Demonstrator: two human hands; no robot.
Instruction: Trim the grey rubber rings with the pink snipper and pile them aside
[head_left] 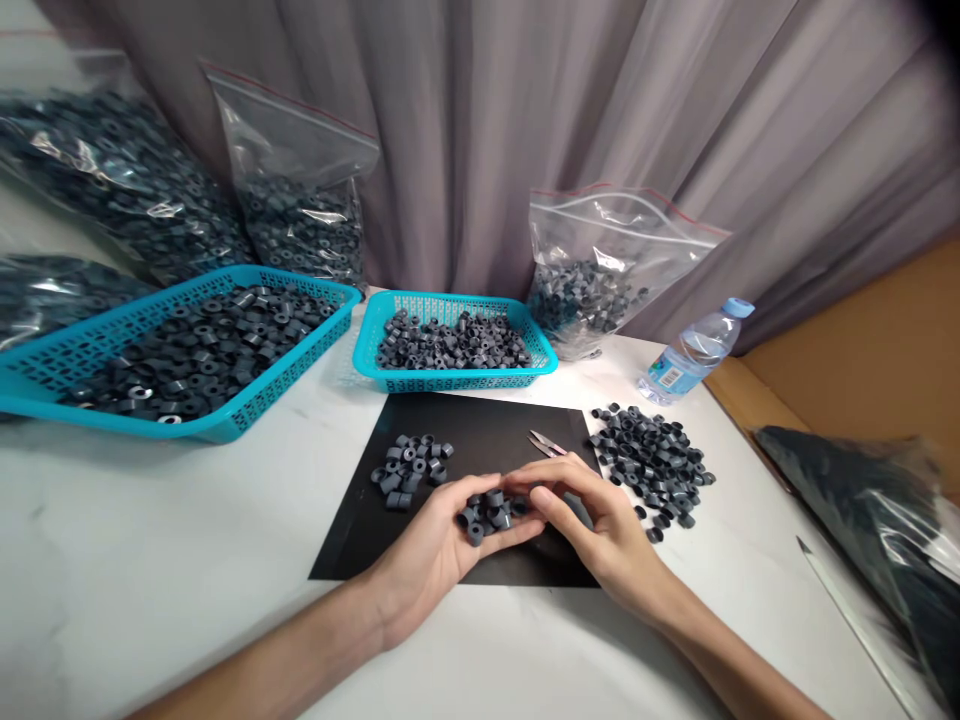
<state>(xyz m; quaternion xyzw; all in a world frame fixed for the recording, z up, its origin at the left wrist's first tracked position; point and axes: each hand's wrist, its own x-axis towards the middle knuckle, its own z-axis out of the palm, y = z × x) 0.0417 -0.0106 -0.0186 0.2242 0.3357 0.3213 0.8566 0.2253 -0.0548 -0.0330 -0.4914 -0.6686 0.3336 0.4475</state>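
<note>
My left hand (442, 535) is cupped palm-up over the black mat (487, 425), holding several small dark grey plastic rings (491, 515) in the palm and fingers. My right hand (600, 520) meets its fingertips, thumb and fingers pinched close to the rings; what lies between them is hidden. Just beyond the right knuckles, the pointed blades of small scissors (547, 443) show. A dark grey shape appears inside the curl of the right hand, and I cannot tell whether it is their handle. On the mat's left lies a small group of grey rings (409, 465).
A loose heap of grey pieces (656, 465) lies right of the mat. Behind stand two blue baskets, a large one (232, 425) and a small one (457, 382), both with grey rings. Zip bags (300, 215) line the curtain. A water bottle (694, 355) stands at right.
</note>
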